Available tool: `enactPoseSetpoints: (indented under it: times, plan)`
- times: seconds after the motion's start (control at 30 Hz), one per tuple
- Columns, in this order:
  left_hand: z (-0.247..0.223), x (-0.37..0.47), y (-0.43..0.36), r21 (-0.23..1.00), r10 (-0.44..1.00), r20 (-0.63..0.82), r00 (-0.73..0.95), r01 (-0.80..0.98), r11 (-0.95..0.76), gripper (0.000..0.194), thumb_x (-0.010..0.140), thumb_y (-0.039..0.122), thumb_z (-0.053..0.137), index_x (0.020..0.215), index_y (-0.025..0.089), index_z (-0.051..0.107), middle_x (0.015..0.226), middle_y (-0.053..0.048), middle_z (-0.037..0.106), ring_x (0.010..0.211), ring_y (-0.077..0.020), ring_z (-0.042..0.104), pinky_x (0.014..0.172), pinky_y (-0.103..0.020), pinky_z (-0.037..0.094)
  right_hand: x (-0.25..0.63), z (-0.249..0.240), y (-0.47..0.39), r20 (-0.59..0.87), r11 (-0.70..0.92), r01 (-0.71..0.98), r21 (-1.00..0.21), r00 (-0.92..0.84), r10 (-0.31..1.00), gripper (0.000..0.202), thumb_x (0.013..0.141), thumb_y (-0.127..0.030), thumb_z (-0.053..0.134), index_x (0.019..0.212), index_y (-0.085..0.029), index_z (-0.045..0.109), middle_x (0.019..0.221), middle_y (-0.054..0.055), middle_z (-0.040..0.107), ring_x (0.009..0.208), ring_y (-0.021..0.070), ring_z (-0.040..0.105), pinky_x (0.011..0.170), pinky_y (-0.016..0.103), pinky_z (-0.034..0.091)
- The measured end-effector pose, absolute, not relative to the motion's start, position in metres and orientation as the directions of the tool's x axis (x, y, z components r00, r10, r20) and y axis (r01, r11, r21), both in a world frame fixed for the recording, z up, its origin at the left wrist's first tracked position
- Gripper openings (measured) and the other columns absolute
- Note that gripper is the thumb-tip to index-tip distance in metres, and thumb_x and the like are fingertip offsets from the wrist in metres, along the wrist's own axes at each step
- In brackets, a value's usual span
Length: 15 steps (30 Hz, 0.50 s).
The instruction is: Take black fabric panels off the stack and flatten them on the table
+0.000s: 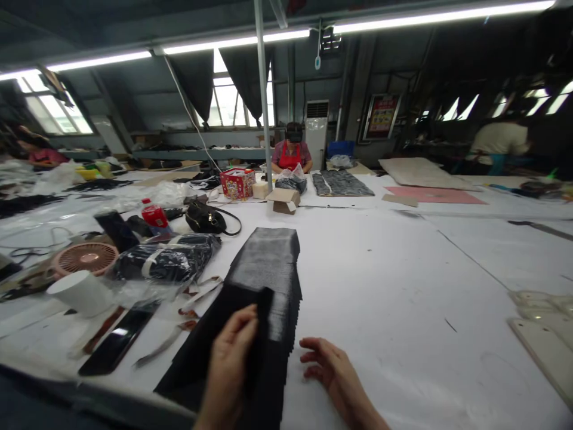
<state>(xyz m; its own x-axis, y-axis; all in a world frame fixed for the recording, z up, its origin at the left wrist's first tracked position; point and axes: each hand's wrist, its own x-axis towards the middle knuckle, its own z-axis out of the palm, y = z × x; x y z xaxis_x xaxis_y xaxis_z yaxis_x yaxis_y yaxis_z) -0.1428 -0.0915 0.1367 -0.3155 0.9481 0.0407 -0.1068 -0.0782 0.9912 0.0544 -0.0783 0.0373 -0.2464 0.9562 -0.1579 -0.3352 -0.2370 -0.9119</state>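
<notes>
My left hand point(236, 349) pinches the edge of a black fabric piece point(201, 340) and lifts it off a long stack of dark fabric pieces point(264, 254). The far part of that stack shows a greyer, shinier face, and its right side is ragged with many layers. Just right of the stack, my right hand point(329, 370) hovers above the white table with fingers curved apart and nothing between them. The near end of the lifted piece is partly behind my left hand and forearm.
On the left lie a phone point(119, 337), a white cup point(83, 292), a pink fan point(85, 258), a plastic-wrapped bundle point(168, 258) and a black bag point(206, 216). A small carton point(283, 201) stands ahead. Pale templates point(541, 346) lie right. A person point(292, 152) sits across the table.
</notes>
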Motion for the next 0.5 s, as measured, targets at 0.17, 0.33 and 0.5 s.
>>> enactPoseSetpoints:
  times: [0.17,0.33,0.5]
  plan:
    - [0.081,-0.001,-0.092,0.875,0.88,0.366,0.302,0.21,-0.436,0.013,0.088,0.022,0.052,0.089,0.021,0.065,0.109,-0.008,0.066,0.103,-0.0218,0.061,0.092,-0.035,0.048,0.157,0.061,-0.087,-0.474,-0.517,-0.584,-0.626,-0.243,0.847,0.058,0.083,-0.069,0.05,0.086,-0.015,0.07,0.087,0.011,0.07,0.083,0.0237,0.066,0.069,0.031,0.05]
    - [0.062,0.019,-0.071,0.649,0.731,0.39,0.56,0.397,-0.65,0.023,0.084,0.013,0.055,0.102,0.023,0.064,0.123,-0.007,0.061,0.116,-0.0245,0.054,0.103,-0.043,0.042,0.221,0.071,-0.099,-0.488,-0.505,-0.456,-0.733,-0.165,0.857,0.037,0.081,-0.052,0.064,0.091,-0.017,0.07,0.085,0.007,0.071,0.086,0.0212,0.066,0.076,0.029,0.049]
    - [0.061,0.001,-0.031,0.384,0.73,0.219,0.647,0.631,-0.674,0.043,0.08,0.023,0.068,0.121,0.023,0.058,0.131,-0.011,0.055,0.118,-0.0317,0.051,0.097,-0.049,0.043,0.237,0.072,-0.079,-0.438,-0.441,0.021,-0.897,-0.166,0.884,0.037,0.081,-0.051,0.063,0.087,-0.015,0.07,0.075,0.006,0.068,0.067,0.0156,0.061,0.067,0.028,0.047]
